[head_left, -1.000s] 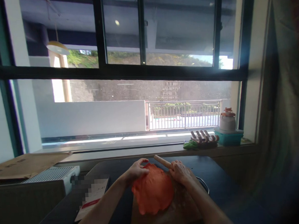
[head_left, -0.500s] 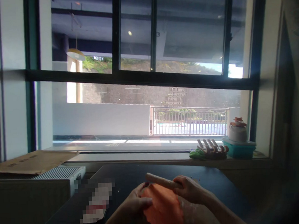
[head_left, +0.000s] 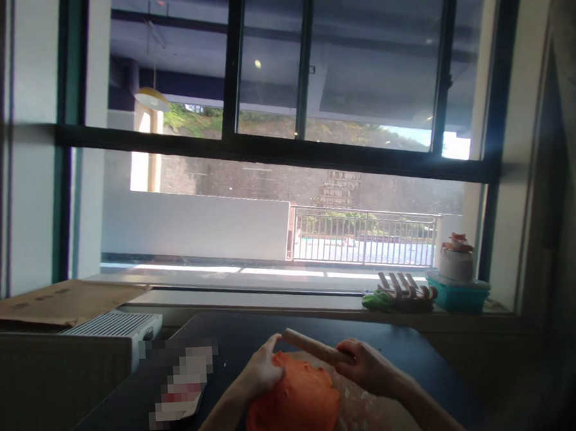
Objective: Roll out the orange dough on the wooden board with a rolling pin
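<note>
A thin, uneven orange sheet of dough-like material (head_left: pixel 298 405) lies in front of me on a pale, shiny board or mat (head_left: pixel 363 408). My left hand (head_left: pixel 261 374) is at the sheet's upper left edge, thumb against it and index finger stretched away towards the far end of a wooden rolling pin (head_left: pixel 311 346). Its other fingers are mostly hidden. Wrapped round the near end of the pin is my right hand (head_left: pixel 366 366), which keeps the pin slanted above the far edge of the sheet.
A dark table (head_left: pixel 226 334) lies beneath. A blurred-out flat item (head_left: pixel 186 388) is at its left. Brown paper (head_left: pixel 65 301) rests on a white slatted unit (head_left: pixel 115 324). On the windowsill stand a teal box (head_left: pixel 459 293), a white container (head_left: pixel 455 263) and a dark rack (head_left: pixel 405 293).
The orange sheet has come down and left, and now lies flatter. My left index finger has stretched out from it. My right hand keeps the rolling pin; the view has tilted slightly.
</note>
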Demonstrator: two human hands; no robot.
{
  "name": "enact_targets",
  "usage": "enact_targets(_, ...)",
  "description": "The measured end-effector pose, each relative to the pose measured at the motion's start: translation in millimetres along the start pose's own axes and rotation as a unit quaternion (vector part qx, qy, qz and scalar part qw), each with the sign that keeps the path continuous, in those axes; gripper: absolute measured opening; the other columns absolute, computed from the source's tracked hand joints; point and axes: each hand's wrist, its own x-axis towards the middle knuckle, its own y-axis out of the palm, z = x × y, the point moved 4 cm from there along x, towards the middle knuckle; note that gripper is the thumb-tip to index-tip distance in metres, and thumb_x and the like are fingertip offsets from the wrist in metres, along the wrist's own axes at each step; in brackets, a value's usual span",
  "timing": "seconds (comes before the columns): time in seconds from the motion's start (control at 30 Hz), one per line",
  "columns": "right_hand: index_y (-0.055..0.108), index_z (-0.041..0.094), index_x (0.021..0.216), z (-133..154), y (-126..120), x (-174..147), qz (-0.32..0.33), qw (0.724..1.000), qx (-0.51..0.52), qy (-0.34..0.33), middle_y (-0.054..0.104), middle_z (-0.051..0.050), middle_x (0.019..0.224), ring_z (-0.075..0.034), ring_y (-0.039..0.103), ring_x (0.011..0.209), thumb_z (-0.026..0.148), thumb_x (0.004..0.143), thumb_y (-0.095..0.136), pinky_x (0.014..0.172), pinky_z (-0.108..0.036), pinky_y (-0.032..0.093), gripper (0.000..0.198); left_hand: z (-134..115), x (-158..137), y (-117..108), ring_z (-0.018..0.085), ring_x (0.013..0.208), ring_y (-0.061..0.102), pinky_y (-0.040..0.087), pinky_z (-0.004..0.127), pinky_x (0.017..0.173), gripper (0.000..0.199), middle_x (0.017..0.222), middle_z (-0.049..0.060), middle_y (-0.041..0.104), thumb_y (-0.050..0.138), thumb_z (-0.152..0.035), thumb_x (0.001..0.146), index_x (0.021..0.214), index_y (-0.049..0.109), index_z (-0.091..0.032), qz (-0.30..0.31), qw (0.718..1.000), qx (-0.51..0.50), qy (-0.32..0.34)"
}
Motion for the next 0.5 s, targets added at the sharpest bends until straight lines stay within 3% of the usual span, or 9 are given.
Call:
enact_targets(0.1,0.069,0.021,0.092,5,6,0,0.008,1.0,-0.001,0.003,0.065,0.0,0.085,-0.014,0.056,0.076,0.028,0.073,0.057,0.063,-0.022,0.034,0.024,16,-5,-5,0.022,0.079,0.065,0.05,0.03,0.076,0.083,0.091,0.007,0.068,0.065,-0.019,0.055,0.133,0.043,-0.006,-0.029,0.999,-0.016,-0.01)
enact_targets(0.23,0.069,0.02,0.093,13,16,4,0.036,0.999,0.012,-0.003,0.066,0.001,0.082,-0.013,0.055,0.072,0.027,0.071,0.057,0.059,-0.022,0.033,0.026,24,-23,-5,0.021,0.078,0.067,0.052,0.029,0.071,0.092,0.094,0.008,0.069,0.067,-0.026,0.058,0.14,0.03,-0.007,-0.028,0.982,-0.166,-0.092)
enact_targets(0.4,0.069,0.019,0.088,27,34,22,0.069,0.998,-0.01,0.001,0.067,-0.001,0.079,-0.014,0.057,0.071,0.034,0.078,0.053,0.058,-0.023,0.034,0.024,24,-27,-9,0.024,0.095,0.066,0.051,0.03,0.081,0.092,0.108,0.014,0.065,0.071,-0.018,0.053,0.137,0.035,-0.008,-0.112,0.977,-0.166,-0.074)
enact_targets(0.5,0.069,0.02,0.095,46,49,44,0.032,0.998,-0.055,0.016,0.068,-0.007,0.091,-0.017,0.06,0.082,0.037,0.089,0.039,0.067,-0.027,0.04,0.035,30,-23,-11,0.027,0.103,0.064,0.051,0.032,0.086,0.086,0.119,0.018,0.06,0.072,-0.018,0.054,0.133,0.041,-0.008,-0.149,0.973,-0.153,-0.09)
